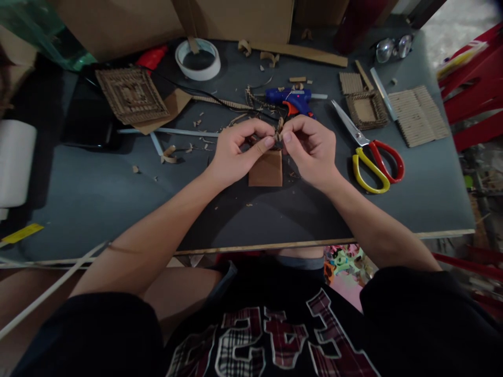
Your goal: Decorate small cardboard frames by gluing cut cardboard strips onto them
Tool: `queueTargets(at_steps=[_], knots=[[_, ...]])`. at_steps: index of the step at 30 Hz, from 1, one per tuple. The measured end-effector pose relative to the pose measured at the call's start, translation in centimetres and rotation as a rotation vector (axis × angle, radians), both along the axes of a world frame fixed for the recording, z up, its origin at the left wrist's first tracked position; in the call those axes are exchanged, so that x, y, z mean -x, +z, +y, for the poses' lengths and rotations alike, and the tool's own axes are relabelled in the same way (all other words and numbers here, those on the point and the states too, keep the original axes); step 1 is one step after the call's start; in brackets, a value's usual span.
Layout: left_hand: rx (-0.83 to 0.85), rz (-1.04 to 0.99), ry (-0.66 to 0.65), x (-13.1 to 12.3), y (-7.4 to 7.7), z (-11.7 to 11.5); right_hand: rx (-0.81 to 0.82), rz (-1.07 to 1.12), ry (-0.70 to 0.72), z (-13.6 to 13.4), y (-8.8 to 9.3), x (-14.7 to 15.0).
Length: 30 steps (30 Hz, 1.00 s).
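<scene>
My left hand and my right hand meet above the middle of the table. Between their thumbs and fingertips is a small curled cardboard strip, pinched from both sides. Just below the fingers lies a square brown cardboard piece, its top edge partly covered by my left hand. Beyond my right hand a blue glue gun with an orange trigger lies on its side, a glue stick poking from its back end. Scissors with one red and one yellow handle lie open, right of my right hand.
Corrugated cardboard pieces and a small square cardboard frame lie at the right. At the back are a tape roll and eyeglasses. A square corrugated panel rests at the left, near a white bottle. Scraps and cords surround the glue gun.
</scene>
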<state>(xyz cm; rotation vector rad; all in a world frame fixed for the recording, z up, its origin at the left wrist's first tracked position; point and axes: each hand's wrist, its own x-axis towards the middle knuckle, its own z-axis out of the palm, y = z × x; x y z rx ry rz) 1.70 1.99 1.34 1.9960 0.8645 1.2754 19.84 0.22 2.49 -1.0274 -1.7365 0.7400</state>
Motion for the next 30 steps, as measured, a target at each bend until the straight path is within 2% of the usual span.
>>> queueTargets(at_steps=[8, 13, 16, 20, 24, 30], knots=[[0.052, -0.022, -0.096, -0.1, 0.2, -0.2, 0.050, 0.070, 0.152, 0.3, -0.2, 0.0], [0.120, 0.001, -0.184, -0.1, 0.4, -0.7, 0.135, 0.086, 0.175, 0.5, -0.8, -0.2], [0.095, -0.011, -0.152, -0.1, 0.4, -0.5, 0.082, 0.096, 0.148, 0.1, -0.3, -0.3], [0.028, 0.022, -0.070, 0.1, 0.2, -0.1, -0.052, 0.001, 0.003, -0.4, 0.6, -0.3], [-0.056, 0.058, 0.027, 0.1, 0.4, -0.1, -0.101, 0.039, -0.065, -0.2, 0.5, -0.1], [-0.148, 0.073, 0.062, 0.2, 0.8, -0.5, -0.170, 0.018, -0.112, -0.2, 0.3, 0.0]])
